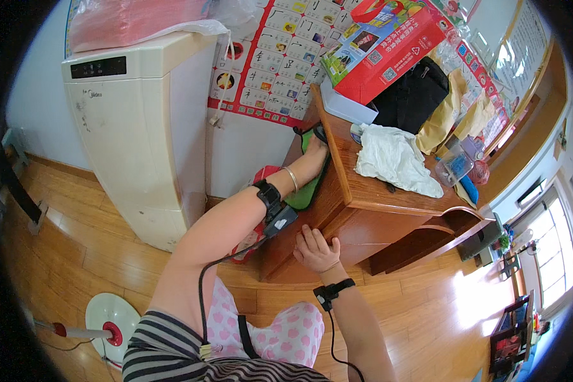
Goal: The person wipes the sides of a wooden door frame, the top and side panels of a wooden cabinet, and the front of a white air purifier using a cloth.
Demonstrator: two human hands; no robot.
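My left hand (317,149) reaches to the side of the brown wooden desk (346,188), at the upper part of a green cloth item with black trim (302,196), perhaps a bag. Its fingertips are partly hidden by the black trim and the desk edge, so a grip cannot be made out. Lower down, my right hand (317,250) rests its spread fingers against the desk's wooden side, holding nothing. On the desktop lies a crumpled white cloth (395,156). A red packet (250,243) stands low behind my left forearm, mostly covered.
A white Midea appliance (124,129) stands left of the desk. The desktop also bears a red printed bag (387,62), a black bag (413,98), brown paper (444,112) and a clear plastic container (453,164). A round white stand base (112,315) is on the floor, lower left.
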